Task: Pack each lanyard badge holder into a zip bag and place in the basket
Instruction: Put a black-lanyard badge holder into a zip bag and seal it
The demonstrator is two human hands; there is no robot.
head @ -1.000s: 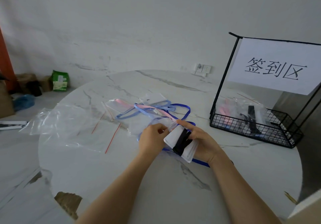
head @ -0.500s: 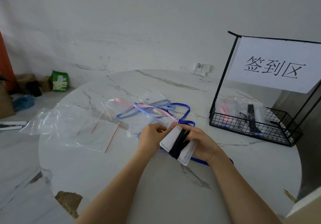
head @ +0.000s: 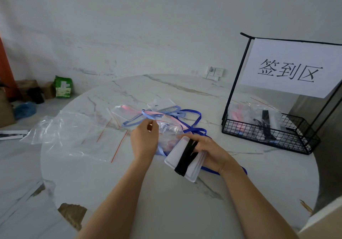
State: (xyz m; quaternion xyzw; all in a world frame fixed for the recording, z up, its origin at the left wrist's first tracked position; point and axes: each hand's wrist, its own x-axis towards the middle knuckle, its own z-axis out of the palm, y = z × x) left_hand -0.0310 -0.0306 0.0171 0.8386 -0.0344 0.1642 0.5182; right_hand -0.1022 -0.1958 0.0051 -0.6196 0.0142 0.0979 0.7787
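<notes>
On the near centre of the bench (head: 166,205), the right hand (head: 209,149) is curled round a white badge holder (head: 174,157), with its black lanyard (head: 185,157) wound flat across the face. The holder is held tilted, just right of the left hand (head: 144,140). The left hand pinches the red-striped mouth edge of a clear zip bag (head: 170,133) between thumb and fingertips, just beyond the holder. Whether the mouth is already parted cannot be told. The step in hand appears to be insertion. Lift one lip only so the mouth gapes, lead with a narrow end, and pin the lanyard wrap until it clears the seal. The bag lies among loose blue lanyards (head: 196,116), which may snag. At the far right, the basket (head: 259,135) holds packed bags.
</notes>
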